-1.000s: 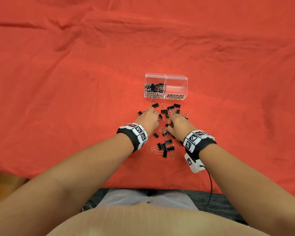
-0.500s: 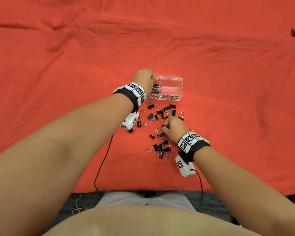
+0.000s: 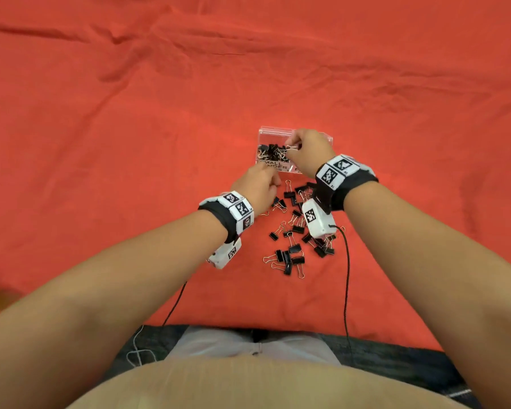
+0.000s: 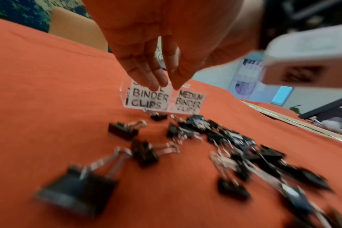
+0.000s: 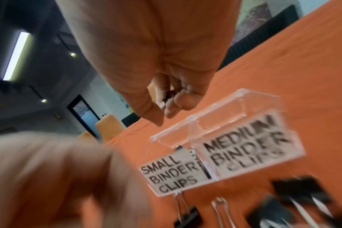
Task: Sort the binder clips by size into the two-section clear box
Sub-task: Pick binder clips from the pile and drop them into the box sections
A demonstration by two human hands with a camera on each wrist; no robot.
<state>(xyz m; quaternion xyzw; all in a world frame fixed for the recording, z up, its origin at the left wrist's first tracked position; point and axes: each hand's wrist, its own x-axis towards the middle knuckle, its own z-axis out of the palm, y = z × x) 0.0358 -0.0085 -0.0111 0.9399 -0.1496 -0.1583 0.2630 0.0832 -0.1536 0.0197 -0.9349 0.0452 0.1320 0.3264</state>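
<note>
The two-section clear box [image 3: 275,131] stands on the red cloth, labelled SMALL BINDER CLIPS [image 5: 172,174] and MEDIUM BINDER CLIPS [image 5: 248,154]. Its left section holds several small black clips [image 3: 270,152]; the medium section looks empty in the right wrist view. My right hand [image 3: 292,147] hovers over the box near the divider and pinches a small binder clip [image 5: 169,96] by its wire handles. My left hand [image 3: 273,184] hangs just in front of the box with straight fingers [image 4: 146,74] that hold nothing. Loose black clips [image 3: 295,231] lie scattered below both hands.
Red cloth [image 3: 130,143] covers the whole table, wrinkled at the back. Black cables [image 3: 347,276] run from both wrist cameras over the near table edge to my lap. A cardboard edge [image 4: 283,117] lies far right.
My right hand lifted from the pile to above the box with a clip pinched in it. My left hand came back from the box down to the pile's near-left edge.
</note>
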